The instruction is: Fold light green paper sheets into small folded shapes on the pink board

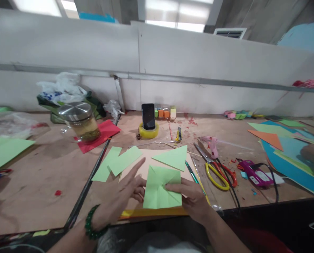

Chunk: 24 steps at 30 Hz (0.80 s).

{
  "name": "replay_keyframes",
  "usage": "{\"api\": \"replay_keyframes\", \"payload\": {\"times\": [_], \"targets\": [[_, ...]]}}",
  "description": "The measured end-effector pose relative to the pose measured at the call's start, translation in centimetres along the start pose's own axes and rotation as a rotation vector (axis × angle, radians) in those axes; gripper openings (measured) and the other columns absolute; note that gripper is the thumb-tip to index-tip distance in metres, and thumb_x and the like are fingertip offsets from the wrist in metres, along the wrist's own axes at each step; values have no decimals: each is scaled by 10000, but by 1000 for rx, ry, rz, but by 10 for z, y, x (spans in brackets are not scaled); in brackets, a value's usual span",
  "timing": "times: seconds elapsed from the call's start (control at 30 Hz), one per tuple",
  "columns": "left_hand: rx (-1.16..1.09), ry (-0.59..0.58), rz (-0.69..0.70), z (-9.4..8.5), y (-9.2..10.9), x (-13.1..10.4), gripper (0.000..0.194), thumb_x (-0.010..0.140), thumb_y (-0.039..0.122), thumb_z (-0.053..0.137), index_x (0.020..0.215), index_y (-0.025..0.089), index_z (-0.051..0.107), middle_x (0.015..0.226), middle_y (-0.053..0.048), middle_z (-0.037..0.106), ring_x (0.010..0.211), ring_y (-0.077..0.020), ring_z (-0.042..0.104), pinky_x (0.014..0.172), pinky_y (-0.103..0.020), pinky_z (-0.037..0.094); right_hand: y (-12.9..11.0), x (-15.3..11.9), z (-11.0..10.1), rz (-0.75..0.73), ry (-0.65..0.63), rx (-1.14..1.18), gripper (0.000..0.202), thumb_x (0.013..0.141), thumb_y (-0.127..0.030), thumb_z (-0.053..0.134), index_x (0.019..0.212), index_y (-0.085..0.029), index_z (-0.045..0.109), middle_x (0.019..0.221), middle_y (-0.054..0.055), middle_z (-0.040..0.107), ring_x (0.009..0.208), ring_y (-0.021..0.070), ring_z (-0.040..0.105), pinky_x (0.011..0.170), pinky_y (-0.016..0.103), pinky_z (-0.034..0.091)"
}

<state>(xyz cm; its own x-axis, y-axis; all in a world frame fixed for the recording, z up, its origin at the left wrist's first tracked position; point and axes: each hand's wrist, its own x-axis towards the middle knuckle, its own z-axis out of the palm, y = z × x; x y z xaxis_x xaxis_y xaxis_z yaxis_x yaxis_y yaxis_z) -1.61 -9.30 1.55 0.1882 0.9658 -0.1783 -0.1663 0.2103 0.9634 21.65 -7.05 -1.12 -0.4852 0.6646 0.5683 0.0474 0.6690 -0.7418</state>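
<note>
A square of light green paper (157, 196) with crossing crease lines is held up over the table's front edge. My right hand (194, 196) grips its right side, thumb on top and the other fingers behind the sheet. At the paper's left edge is my left hand (122, 196), index finger stretched out and the others loosely bent. Whether those bent fingers touch the sheet is hard to tell. A green bead bracelet (90, 221) circles the left wrist. Behind the hands lie a green paper triangle (176, 158) and cut green pieces (125, 160), partly on a pale board (149, 154).
Scissors with yellow and red handles (217, 179), a pink glue gun (212, 146) and a purple device (257, 174) lie right. A phone (148, 116) leans in a tape roll (148, 131). A lidded glass jar (84, 128) stands left. Another person's hand (313, 156) is far right.
</note>
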Motion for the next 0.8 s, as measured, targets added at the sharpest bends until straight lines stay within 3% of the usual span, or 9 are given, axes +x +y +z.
{"api": "replay_keyframes", "payload": {"times": [0.07,0.13,0.2,0.3,0.37,0.5,0.63,0.8], "targets": [[123,-103,43,-10,13,2,716,860,446,605,1485,292,293,1019,-91,699,760,-170,647,651,-265,527,2,1,-4,-14,86,-32,275,900,-183,576,1127,-274,702,1024,80,739,908,195,715,751,250,569],[302,-225,133,-14,22,9,573,830,375,651,1377,297,501,1166,-102,660,937,-201,630,755,-275,525,4,2,-5,0,159,-33,259,888,-198,593,1097,-284,719,1007,65,750,884,198,718,755,265,573],[444,-315,239,-13,24,19,426,771,329,710,1192,268,679,1180,-102,660,1045,-239,592,860,-315,502,7,4,-3,33,220,-11,226,876,-212,613,1051,-282,737,964,56,761,851,198,718,741,275,576],[431,-383,349,-4,19,36,276,741,335,740,998,239,769,1049,-102,699,995,-256,618,894,-365,484,13,4,3,108,249,36,149,853,-254,655,960,-254,758,880,60,764,805,201,713,724,285,572],[345,-366,376,1,14,45,222,757,392,730,899,232,791,958,-97,709,911,-245,641,846,-361,496,18,2,7,177,254,94,139,828,-294,694,944,-247,755,858,56,756,783,191,708,711,275,565],[300,-280,410,7,7,52,272,804,462,676,843,220,795,876,-94,718,894,-240,640,825,-342,481,26,-1,14,309,282,260,434,764,-385,763,1173,-274,669,1031,67,732,880,208,705,710,278,563],[306,-209,384,6,-4,50,319,818,474,654,770,181,769,841,-91,707,825,-216,627,778,-318,469,26,2,15,308,277,217,205,840,-411,677,926,-250,770,896,60,756,856,216,697,761,319,552],[83,-60,242,6,-19,49,332,682,438,788,788,179,610,707,-2,628,647,-134,556,585,-224,430,19,9,17,376,245,197,242,861,-411,634,900,-217,774,838,58,736,862,230,672,834,362,531]]}}
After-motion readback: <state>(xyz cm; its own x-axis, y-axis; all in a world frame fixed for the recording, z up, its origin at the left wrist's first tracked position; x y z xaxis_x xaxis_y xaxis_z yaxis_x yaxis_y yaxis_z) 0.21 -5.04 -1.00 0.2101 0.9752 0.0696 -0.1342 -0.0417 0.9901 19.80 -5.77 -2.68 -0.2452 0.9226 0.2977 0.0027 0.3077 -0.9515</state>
